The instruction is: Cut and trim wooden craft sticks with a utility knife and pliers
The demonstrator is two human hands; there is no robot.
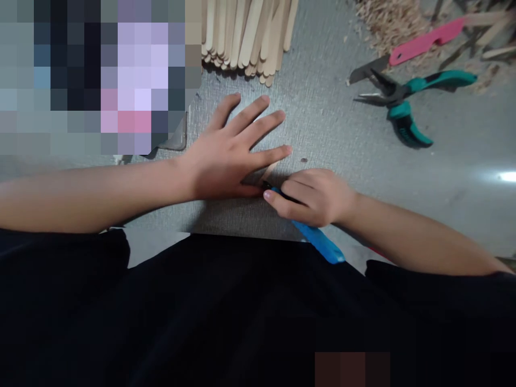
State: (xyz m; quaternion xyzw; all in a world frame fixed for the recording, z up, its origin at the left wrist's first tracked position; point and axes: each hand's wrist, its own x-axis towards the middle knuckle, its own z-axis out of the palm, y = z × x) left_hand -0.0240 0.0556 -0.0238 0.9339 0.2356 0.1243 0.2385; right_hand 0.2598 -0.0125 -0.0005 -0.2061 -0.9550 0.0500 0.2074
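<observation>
My left hand [229, 153] lies palm down on the grey table with its fingers spread. Between its thumb and index finger, part of a thin wooden stick [269, 171] shows; the rest is hidden under the hand. My right hand [316, 196] is closed around a blue utility knife [320, 243]. The knife's handle end sticks out below the fist toward my body. Its dark front end is close by the left thumb, at the stick; the blade itself cannot be made out clearly.
Many flat wooden craft sticks [242, 37] lie in a bundle at the back. On the right are green-handled pliers [403, 97], open, and a pink-handled knife [427, 43] near a heap of wood shavings [387, 21]. The upper left is blurred out.
</observation>
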